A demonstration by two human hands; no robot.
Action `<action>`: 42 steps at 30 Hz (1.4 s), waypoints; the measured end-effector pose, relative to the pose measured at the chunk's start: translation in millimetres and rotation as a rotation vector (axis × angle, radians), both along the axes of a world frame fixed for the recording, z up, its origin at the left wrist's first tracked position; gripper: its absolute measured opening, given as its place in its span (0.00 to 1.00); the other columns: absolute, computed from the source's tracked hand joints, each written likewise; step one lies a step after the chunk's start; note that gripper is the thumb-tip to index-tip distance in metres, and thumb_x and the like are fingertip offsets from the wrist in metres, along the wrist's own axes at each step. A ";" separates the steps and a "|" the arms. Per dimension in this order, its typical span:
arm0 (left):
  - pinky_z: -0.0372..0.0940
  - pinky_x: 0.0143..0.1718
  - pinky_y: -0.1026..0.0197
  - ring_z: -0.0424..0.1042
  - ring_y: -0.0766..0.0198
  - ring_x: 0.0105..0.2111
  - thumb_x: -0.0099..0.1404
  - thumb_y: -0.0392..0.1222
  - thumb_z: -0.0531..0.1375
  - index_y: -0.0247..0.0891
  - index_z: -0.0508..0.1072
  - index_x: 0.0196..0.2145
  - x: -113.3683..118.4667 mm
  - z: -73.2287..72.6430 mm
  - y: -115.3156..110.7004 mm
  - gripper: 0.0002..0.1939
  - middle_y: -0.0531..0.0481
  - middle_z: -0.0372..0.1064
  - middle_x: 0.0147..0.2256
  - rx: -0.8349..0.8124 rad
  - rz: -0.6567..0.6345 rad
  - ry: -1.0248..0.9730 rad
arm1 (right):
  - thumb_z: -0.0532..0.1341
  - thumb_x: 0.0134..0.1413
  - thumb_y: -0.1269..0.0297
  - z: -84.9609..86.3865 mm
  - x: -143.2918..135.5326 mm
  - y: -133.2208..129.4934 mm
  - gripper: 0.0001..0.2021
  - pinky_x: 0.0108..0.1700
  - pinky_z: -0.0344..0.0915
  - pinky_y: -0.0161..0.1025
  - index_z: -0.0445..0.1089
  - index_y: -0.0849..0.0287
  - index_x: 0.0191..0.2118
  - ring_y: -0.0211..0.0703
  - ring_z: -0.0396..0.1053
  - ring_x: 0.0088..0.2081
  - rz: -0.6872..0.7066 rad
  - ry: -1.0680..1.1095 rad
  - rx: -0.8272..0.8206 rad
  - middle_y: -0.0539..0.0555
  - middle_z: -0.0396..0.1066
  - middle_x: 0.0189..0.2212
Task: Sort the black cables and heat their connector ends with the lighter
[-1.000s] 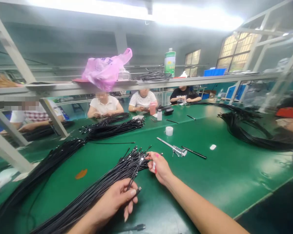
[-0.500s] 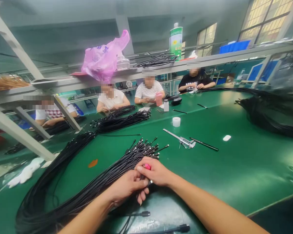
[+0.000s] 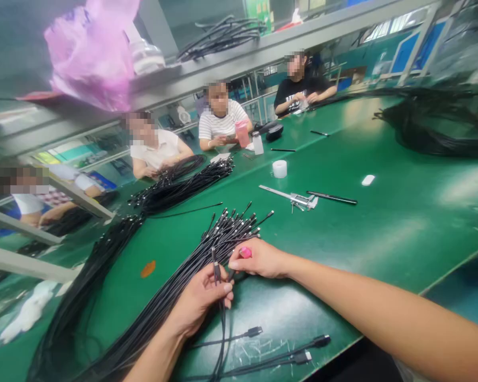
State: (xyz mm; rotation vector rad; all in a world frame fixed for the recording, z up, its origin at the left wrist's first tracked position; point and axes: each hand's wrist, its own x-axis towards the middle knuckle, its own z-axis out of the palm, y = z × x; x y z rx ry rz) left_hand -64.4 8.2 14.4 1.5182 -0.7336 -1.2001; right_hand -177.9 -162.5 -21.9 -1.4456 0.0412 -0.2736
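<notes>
My left hand (image 3: 203,297) is closed around a black cable, thumb against fingers. Its metal-tipped plug (image 3: 215,268) points up above the fingers, and the cable hangs below. Just to the right, my right hand (image 3: 258,258) pinches a dark cable end (image 3: 231,274), partly hidden by the fingertips. A pink-ended object (image 3: 246,252) sticks out of the same hand; the rest of it is covered. Behind both hands lies a thick bundle of black cables (image 3: 183,270), plugs at its far end. Several loose cable plugs (image 3: 302,357) lie on the green table in front.
Beyond the hands are a caliper (image 3: 287,196), a black pen-like stick (image 3: 331,198), a white tape roll (image 3: 279,169) and a white oval piece (image 3: 368,180). Co-workers sit across the table (image 3: 406,223). More cable bundles (image 3: 187,185) lie at the far left. A shelf beam (image 3: 223,58) runs overhead.
My hands, close together before, are now slightly apart, and the plug in my left hand stands upright in sight. More loose plugs show in front. The camera view has tilted downward.
</notes>
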 end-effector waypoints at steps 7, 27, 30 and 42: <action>0.69 0.27 0.63 0.72 0.66 0.23 0.60 0.42 0.69 0.36 0.64 0.35 -2.1 -8.9 6.1 0.16 0.50 0.73 0.24 -0.005 0.047 0.009 | 0.67 0.50 0.49 0.1 1.4 6.0 0.18 0.19 0.48 0.31 0.71 0.63 0.29 0.30 0.52 0.18 0.001 0.091 0.060 0.46 0.66 0.19; 0.71 0.26 0.63 0.74 0.64 0.23 0.59 0.42 0.69 0.35 0.64 0.36 -2.1 -2.9 9.5 0.17 0.47 0.75 0.27 -0.017 0.061 0.067 | 0.67 0.50 0.46 5.8 -4.2 7.6 0.20 0.21 0.47 0.31 0.72 0.62 0.32 0.30 0.50 0.19 0.045 0.058 0.074 0.42 0.57 0.17; 0.72 0.26 0.62 0.75 0.63 0.25 0.57 0.42 0.71 0.35 0.65 0.36 -4.3 -2.0 8.2 0.18 0.48 0.74 0.29 -0.004 0.070 0.065 | 0.69 0.48 0.52 5.1 -5.9 7.5 0.16 0.28 0.55 0.33 0.74 0.62 0.32 0.33 0.56 0.24 0.108 0.004 0.039 0.46 0.65 0.22; 0.70 0.36 0.62 0.74 0.65 0.31 0.59 0.39 0.69 0.34 0.70 0.47 16.5 2.1 10.6 0.20 0.49 0.74 0.33 -0.056 0.132 0.125 | 0.67 0.50 0.57 13.5 -13.8 5.6 0.18 0.25 0.45 0.33 0.62 0.60 0.19 0.31 0.47 0.22 0.202 0.077 -0.195 0.42 0.51 0.18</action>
